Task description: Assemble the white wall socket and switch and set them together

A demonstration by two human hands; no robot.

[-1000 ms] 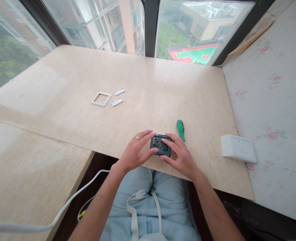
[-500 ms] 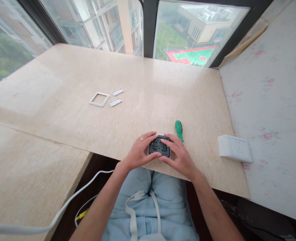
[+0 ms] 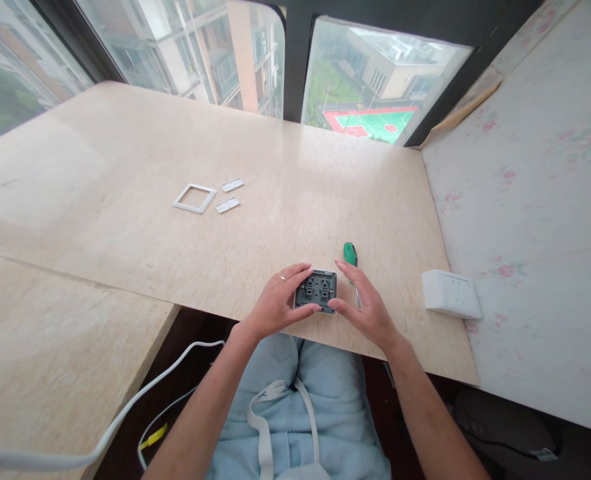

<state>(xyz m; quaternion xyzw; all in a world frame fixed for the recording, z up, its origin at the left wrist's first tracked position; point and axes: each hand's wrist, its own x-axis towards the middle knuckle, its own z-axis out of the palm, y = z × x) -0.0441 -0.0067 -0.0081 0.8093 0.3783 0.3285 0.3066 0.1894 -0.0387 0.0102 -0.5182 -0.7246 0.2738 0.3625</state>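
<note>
A wall switch body [image 3: 316, 291], its dark back with two terminal blocks facing up and a pale rim below, is gripped at its left side by my left hand [image 3: 281, 300], fingers on the far edge and thumb on the near edge. My right hand [image 3: 368, 303] curves beside the right edge, fingers spread and holding nothing; its thumb tip is close to the near right corner, and whether it touches I cannot tell. A screwdriver [image 3: 350, 253] with a green handle lies just beyond my right hand, which partly hides it; a bit of its metal shaft shows beyond the fingers.
Farther back on the stone-patterned counter [image 3: 255, 247] lie a white square frame [image 3: 195, 208] and two small white plates [image 3: 227, 205]. A white socket box [image 3: 450, 293] stands at the right wall. A white cable [image 3: 125, 417] crosses the lower left.
My right hand has come away from the switch body and moved slightly right, its fingers now apart. My left hand keeps its grip. The view has shifted a little.
</note>
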